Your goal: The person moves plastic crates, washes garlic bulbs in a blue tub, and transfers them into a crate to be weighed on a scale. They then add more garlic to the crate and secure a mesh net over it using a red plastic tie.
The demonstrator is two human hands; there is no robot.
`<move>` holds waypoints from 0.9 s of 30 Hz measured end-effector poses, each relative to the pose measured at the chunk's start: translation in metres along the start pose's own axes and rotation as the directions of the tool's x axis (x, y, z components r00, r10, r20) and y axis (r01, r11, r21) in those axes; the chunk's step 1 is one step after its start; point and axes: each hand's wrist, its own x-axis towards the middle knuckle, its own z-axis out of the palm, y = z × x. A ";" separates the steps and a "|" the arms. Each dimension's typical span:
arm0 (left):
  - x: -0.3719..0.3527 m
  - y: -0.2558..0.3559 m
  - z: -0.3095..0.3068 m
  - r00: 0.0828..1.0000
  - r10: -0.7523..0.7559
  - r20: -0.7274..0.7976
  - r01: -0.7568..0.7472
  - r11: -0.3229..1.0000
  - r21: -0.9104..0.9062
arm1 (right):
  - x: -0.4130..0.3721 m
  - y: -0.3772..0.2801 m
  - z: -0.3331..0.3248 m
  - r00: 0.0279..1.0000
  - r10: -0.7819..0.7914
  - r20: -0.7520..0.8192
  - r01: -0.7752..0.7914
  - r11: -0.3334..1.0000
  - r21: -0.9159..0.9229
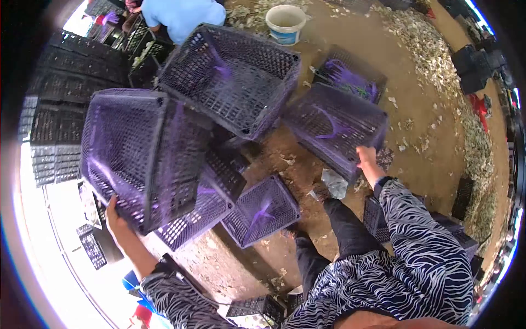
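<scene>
My left hand grips the lower rim of a black plastic crate, which is tilted and has purple netting over and inside it. My right hand is closed on the near edge of another black crate, also tilted, with purple strands across it. A large netted crate lies between and beyond these two. Below it, near my feet, a smaller open crate holds a bunched piece of purple netting.
A white bucket stands at the back beside a person in a blue shirt. Stacked black crates rise at the far left. Behind the right-hand crate is another with purple netting. Pale scraps line the right floor.
</scene>
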 end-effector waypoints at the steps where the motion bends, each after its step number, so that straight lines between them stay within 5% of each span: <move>1: 0.006 -0.001 -0.005 0.999 0.042 0.001 -0.042 0.997 0.066 | 0.033 0.005 0.010 0.999 -0.021 0.049 0.021 1.000 0.004; 2: 0.015 -0.005 -0.009 1.000 0.010 -0.021 -0.008 0.995 0.095 | 0.067 0.010 0.023 0.994 -0.042 0.103 0.041 0.999 0.005; 3: 0.024 -0.009 -0.017 0.997 -0.048 -0.061 0.055 0.992 0.110 | 0.133 0.033 0.025 0.859 -0.488 0.156 0.511 0.838 -0.190; 5: 0.040 -0.018 -0.030 0.986 -0.114 -0.122 0.130 0.983 0.131 | 0.168 0.006 0.029 0.743 -0.641 0.195 0.656 0.636 -0.408; 9: 0.060 -0.028 -0.056 0.959 -0.159 -0.236 0.202 0.965 0.170 | 0.108 -0.107 0.042 0.725 -0.679 0.114 0.680 0.679 -0.276; 10: 0.058 -0.023 -0.051 0.945 -0.200 -0.260 0.242 0.961 0.137 | 0.139 -0.105 0.054 0.663 -0.748 -0.003 0.687 0.610 -0.395; 12: 0.053 0.016 -0.002 0.862 -0.393 -0.321 0.389 0.918 -0.081 | 0.080 -0.124 0.062 0.781 -0.624 0.015 0.600 0.744 -0.295; 14: 0.055 0.027 0.008 0.831 -0.493 -0.258 0.465 0.870 -0.165 | 0.051 -0.095 0.080 0.634 -0.744 0.210 0.771 0.589 -0.242; 16: 0.072 -0.008 -0.021 0.863 -0.426 -0.273 0.387 0.903 -0.186 | -0.079 -0.085 0.085 0.510 -0.575 0.639 0.850 0.452 -0.271; 17: 0.071 0.005 -0.011 0.832 -0.437 -0.342 0.400 0.899 -0.177 | -0.108 -0.050 0.099 0.297 -0.565 0.770 0.954 0.140 -0.266; 18: 0.069 0.015 0.001 0.794 -0.450 -0.409 0.418 0.892 -0.171 | -0.181 -0.040 0.094 0.398 -0.399 0.826 0.807 0.580 -0.108; 19: 0.096 -0.025 -0.033 0.778 -0.502 -0.377 0.456 0.865 -0.212 | -0.198 -0.004 0.114 0.353 -0.251 0.901 0.796 0.586 -0.149; 20: 0.118 -0.065 -0.068 0.761 -0.552 -0.341 0.492 0.833 -0.252 | -0.227 0.014 0.132 0.307 -0.012 0.952 0.429 0.894 -0.127; 21: 0.115 -0.055 -0.060 0.769 -0.554 -0.319 0.509 0.833 -0.217 | -0.237 0.036 0.157 0.317 0.164 0.934 0.293 0.920 -0.261; 24: 0.107 -0.016 -0.028 0.732 -0.628 -0.264 0.617 0.776 -0.133 | -0.299 0.046 0.214 0.280 0.044 0.959 0.261 0.958 -0.120; 27: 0.108 -0.027 -0.043 0.772 -0.572 -0.277 0.613 0.786 0.085 | -0.322 0.070 0.267 0.219 -0.264 0.939 0.305 0.933 0.191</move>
